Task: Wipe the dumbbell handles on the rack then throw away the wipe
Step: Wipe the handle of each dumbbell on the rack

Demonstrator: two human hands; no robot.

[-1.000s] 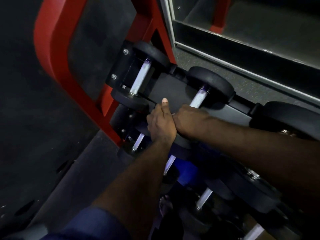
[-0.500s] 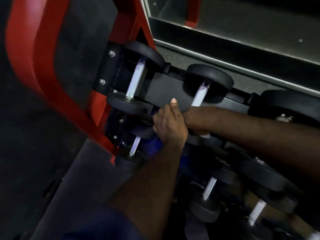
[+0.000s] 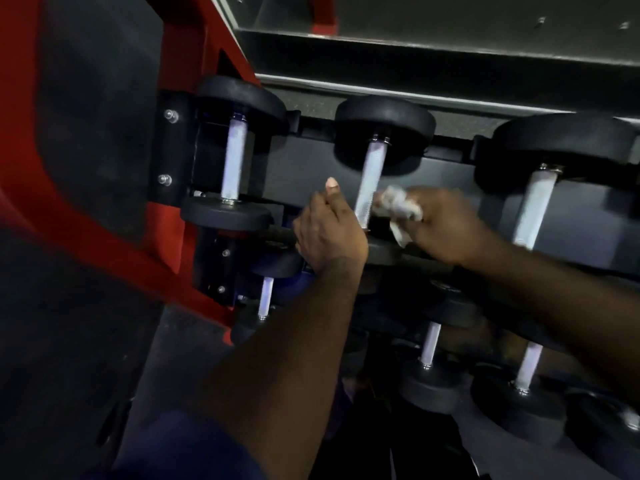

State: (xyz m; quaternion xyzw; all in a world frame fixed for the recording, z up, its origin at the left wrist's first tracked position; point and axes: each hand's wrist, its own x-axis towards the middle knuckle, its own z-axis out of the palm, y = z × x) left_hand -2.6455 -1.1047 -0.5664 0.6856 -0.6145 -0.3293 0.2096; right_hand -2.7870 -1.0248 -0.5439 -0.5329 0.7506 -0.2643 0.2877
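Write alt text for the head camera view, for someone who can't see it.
A person's right hand holds a crumpled white wipe at the handle of the middle top-row dumbbell on a red-framed rack. The left hand rests beside that handle's near end; more dumbbells sit on lower rows.

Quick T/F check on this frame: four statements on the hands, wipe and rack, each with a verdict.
1. The right hand holds the wipe. True.
2. The wipe is at the leftmost dumbbell's handle. False: it is beside the middle dumbbell handle on the top row.
3. The left hand holds a second wipe. False: no wipe shows in it.
4. The rack frame is red. True.
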